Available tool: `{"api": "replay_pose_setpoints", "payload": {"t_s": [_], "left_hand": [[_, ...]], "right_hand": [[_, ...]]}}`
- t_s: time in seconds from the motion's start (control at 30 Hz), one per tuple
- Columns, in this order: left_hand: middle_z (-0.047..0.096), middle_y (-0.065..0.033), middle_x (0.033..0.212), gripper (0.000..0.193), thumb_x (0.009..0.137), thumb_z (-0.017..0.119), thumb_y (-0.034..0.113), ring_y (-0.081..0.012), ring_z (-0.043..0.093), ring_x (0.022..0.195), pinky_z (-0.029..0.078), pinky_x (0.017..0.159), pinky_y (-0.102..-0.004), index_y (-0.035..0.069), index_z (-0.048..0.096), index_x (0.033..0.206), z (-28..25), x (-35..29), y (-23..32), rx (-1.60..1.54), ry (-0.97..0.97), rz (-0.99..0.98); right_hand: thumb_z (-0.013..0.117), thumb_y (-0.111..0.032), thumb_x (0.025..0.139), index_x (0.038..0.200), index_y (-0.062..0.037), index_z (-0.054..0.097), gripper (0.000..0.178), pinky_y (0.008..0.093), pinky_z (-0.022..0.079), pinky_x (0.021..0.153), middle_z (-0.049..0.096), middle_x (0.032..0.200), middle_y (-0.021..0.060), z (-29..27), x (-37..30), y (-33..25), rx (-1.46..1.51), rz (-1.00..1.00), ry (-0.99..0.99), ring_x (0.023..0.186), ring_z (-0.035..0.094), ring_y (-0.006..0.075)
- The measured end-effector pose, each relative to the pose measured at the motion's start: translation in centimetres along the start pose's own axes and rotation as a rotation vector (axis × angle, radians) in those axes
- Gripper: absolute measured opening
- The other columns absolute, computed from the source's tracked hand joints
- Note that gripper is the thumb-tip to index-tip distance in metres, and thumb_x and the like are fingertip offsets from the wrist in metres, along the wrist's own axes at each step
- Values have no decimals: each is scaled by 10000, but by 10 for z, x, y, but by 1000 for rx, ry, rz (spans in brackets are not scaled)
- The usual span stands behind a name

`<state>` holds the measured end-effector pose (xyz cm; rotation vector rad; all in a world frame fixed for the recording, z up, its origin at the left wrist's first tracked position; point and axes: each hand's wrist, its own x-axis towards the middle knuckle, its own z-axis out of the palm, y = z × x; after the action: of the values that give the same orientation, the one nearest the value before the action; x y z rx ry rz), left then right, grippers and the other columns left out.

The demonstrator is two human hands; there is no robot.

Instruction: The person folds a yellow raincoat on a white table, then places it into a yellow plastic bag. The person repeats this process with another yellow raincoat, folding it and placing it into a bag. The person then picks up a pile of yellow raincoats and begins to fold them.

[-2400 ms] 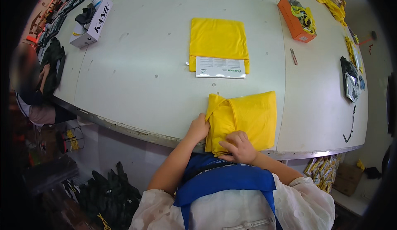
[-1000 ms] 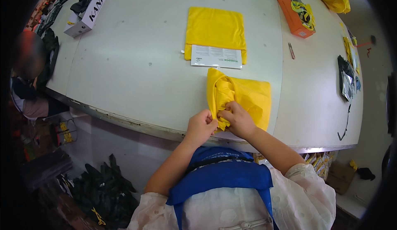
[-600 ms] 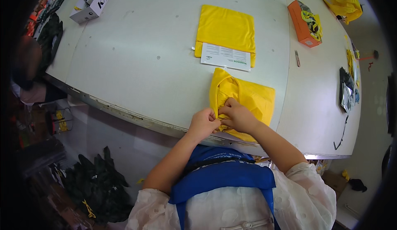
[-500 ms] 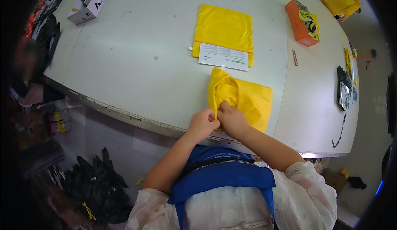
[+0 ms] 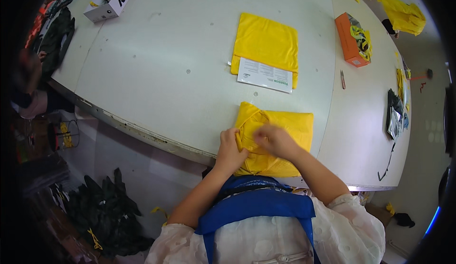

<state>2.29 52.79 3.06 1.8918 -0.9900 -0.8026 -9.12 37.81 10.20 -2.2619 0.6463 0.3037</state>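
the fingers of the left hand (image 5: 231, 153) are pinching the left edge of a yellow bundle (image 5: 294, 122), with the thumb on top. the fingers of the right hand (image 5: 274, 141) look curled in, just over the loose part of the bundle. that hand is blurry, so i cannot tell if it has any cloth in it. the bundle lies on the tabletop (image 5: 156, 98), right at the near edge, in front of the blue apron (image 5: 256, 209).

it looks part done to me. the right side is folded and mostly flat. the left side is puffy, with a curved edge and loose, wrinkly cloth next to it. what is left, i think, is that loose cloth, which is not flat yet. i see no card on this bundle.

past it, and not touching it, lies a yellow square (image 5: 266, 38). it is flat, with a white card (image 5: 266, 77) at its near side, so it looks further along.

to the right are small snips (image 5: 343, 80) and an orange box (image 5: 349, 45) with bits in it. far left is a white box (image 5: 101, 12), and dark cloth (image 5: 58, 41) lies near it, by another person (image 5: 37, 105).
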Motion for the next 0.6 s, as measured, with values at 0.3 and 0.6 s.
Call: {"api": "replay_pose_setpoints", "payload": {"t_s": [0.3,0.6], "left_hand": [[616,-254,855,417,850,548,132,-446,604,750,484,654,-519,38,368,1214,-2,18,0,70,-71,-166],[633,-209,748,299,842,542,131,-421,610,654,471,580,-526,48,431,1106,32,27,8,215,-237,121]], "right_hand": [[767,-460,694,1419,-127,352,899,460,291,1060,512,1294,139,4,41,22,-192,190,45,1239,442,311],[716,-323,733,1366,-102,411,736,450,330,990,533,1186,135,45,40,42,-224,142,417,1141,487,307]]}}
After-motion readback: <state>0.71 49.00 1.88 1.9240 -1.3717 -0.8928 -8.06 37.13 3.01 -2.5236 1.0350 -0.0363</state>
